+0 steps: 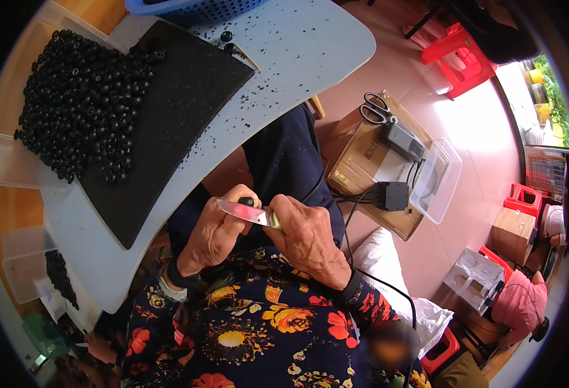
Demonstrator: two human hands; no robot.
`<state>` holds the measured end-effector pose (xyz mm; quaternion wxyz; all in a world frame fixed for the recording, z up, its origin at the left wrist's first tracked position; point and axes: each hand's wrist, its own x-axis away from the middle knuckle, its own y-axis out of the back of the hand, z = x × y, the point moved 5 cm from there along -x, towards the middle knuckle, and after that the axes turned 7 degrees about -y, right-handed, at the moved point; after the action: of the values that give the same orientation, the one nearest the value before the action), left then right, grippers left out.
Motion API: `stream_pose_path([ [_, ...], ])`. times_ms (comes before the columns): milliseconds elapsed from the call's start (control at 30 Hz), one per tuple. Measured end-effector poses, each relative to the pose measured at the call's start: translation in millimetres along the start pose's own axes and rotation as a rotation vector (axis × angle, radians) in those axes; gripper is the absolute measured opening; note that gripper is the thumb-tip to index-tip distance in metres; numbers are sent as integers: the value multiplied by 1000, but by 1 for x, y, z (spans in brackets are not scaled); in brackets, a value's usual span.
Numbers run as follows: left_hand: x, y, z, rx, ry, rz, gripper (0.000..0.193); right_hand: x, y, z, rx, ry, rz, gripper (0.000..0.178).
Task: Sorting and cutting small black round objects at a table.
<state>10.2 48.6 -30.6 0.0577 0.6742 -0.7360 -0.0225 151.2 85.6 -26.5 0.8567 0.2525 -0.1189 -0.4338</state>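
Note:
My right hand grips the pale handle of a small knife, with its blade pointing left across the fingers of my left hand. Pinched in my left hand is a small round black part, and the blade lies against or just in front of it. Both hands are close together above my lap. On the table to the left, a large heap of similar black ring-shaped parts spreads onto a black mat.
Black scraps litter the pale table, near a blue basket. To the right, a cardboard box carries scissors, a black box with cables and a clear plastic container. Red stools and a person in pink are farther right.

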Motion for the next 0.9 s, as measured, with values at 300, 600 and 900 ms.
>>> stream_pose_path([
  [300,-2,2,-8,-14,-23,-8,12,-5,3,-12,-259,-184,-39,10],
  [600,0,2,-6,-150,-148,-50,9,-8,-4,2,-266,-118,119,17],
  [900,1,-1,-7,-222,-205,-74,10,-6,-12,1,-225,-105,100,20],
])
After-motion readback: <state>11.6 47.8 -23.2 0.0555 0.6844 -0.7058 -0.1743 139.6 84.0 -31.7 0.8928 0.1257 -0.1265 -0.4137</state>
